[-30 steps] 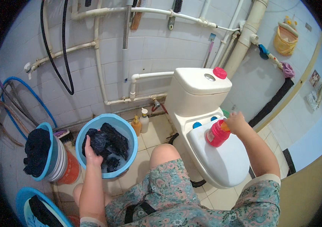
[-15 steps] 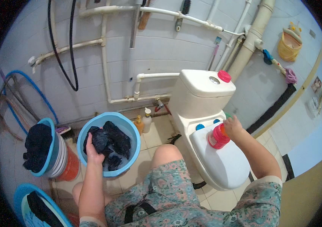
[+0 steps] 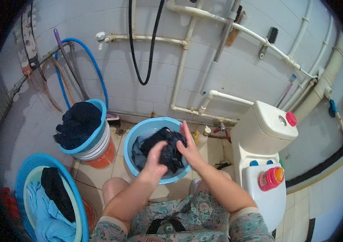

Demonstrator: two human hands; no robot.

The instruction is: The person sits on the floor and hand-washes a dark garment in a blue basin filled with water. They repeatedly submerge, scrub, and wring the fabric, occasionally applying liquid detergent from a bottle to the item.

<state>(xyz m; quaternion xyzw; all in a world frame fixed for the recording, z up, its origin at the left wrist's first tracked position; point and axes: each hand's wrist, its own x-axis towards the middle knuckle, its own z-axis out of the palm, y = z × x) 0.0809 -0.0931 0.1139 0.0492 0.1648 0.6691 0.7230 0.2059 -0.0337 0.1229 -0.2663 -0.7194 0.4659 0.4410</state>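
Over a light blue basin (image 3: pixel 129 137) on the floor, both my hands are at a heap of wet dark clothing (image 3: pixel 161 141) lying in water. My left hand (image 3: pixel 153 160) is at the near side of the heap, fingers and thumb apart. My right hand (image 3: pixel 188 147) is at its right side, fingers raised and spread, seemingly holding nothing. A pink jar (image 3: pixel 267 180) with something orange in its mouth stands on the white toilet lid (image 3: pixel 260 209), beyond my right forearm.
Left of the basin, a blue basin of dark clothes (image 3: pixel 80 123) sits on stacked buckets (image 3: pixel 99 155). Nearer, a blue tub (image 3: pixel 32 161) holds a pale green basin with a light blue towel (image 3: pixel 46 213) and a black garment. Pump bottles (image 3: pixel 203 135) stand by the wall; a black hose (image 3: pixel 152 56) hangs above.
My right hand has left the pink jar on the toilet lid and come over to the basin. My left hand has let go of the clothing. The view has swung left.
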